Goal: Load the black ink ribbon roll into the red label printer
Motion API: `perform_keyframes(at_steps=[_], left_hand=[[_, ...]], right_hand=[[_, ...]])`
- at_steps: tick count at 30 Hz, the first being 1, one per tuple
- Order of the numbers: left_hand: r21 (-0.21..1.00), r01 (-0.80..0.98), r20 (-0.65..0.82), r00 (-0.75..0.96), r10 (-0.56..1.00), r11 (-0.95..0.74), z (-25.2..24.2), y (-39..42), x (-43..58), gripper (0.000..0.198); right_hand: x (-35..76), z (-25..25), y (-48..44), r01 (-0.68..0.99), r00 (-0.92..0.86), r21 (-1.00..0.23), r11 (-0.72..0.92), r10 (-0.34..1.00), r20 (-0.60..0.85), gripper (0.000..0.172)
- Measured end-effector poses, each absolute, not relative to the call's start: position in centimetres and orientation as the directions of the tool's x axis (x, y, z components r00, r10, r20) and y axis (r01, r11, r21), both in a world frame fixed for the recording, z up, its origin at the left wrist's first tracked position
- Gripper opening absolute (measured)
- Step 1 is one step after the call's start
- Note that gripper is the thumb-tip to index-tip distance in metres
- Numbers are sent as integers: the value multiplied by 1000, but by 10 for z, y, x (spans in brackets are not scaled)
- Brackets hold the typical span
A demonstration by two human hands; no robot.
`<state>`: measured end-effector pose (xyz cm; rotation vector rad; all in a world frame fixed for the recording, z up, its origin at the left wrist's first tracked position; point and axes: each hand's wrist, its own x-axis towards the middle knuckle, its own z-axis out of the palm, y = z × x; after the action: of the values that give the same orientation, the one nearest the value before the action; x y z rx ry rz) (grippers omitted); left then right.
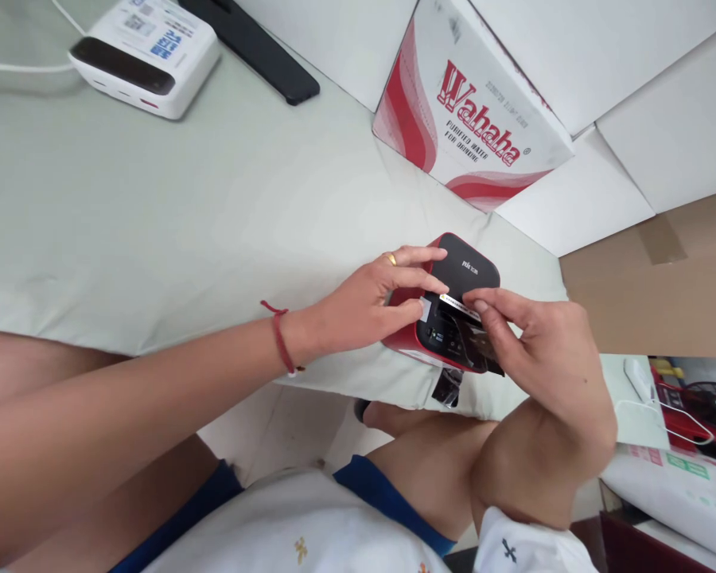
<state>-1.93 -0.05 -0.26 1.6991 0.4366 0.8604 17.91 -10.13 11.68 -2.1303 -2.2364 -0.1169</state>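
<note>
A small red-and-black box-shaped device, seemingly a desktop printer (470,267), sits near the table's front edge. My left hand (387,298) lies across it, fingers apart, tips touching the black top beside a small white sticker (425,309). From the other side my right hand (537,342) pinches a thin dark glossy strip (482,344) at the device's slot. A narrow white printed label (458,305) runs between the two hands. Beneath the device, a crumpled dark shiny piece (447,387) hangs over the edge. The strip's exact kind is not clear.
At the back left stand a white power-bank-like box (146,56) with cables and a long black object (262,60). A white-and-red water carton (465,119) and a brown cardboard box (656,270) border the table (215,223). On the right lies a white bag (674,485).
</note>
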Motion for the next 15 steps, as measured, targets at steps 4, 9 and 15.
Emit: perform_keyframes(at_steps=[4, 9, 15], left_hand=[[982, -120, 191, 685, 703, -149, -4, 1, -18, 69], [980, -190, 89, 703, 706, 66, -5, 2, -17, 95], [950, -275, 102, 716, 690, 145, -11, -1, -14, 88]], right_hand=[[182, 120, -102, 989, 4, -148, 7, 997, 75, 30], [182, 138, -116, 950, -157, -262, 170, 985, 71, 25], [182, 142, -121, 943, -237, -253, 215, 969, -62, 27]])
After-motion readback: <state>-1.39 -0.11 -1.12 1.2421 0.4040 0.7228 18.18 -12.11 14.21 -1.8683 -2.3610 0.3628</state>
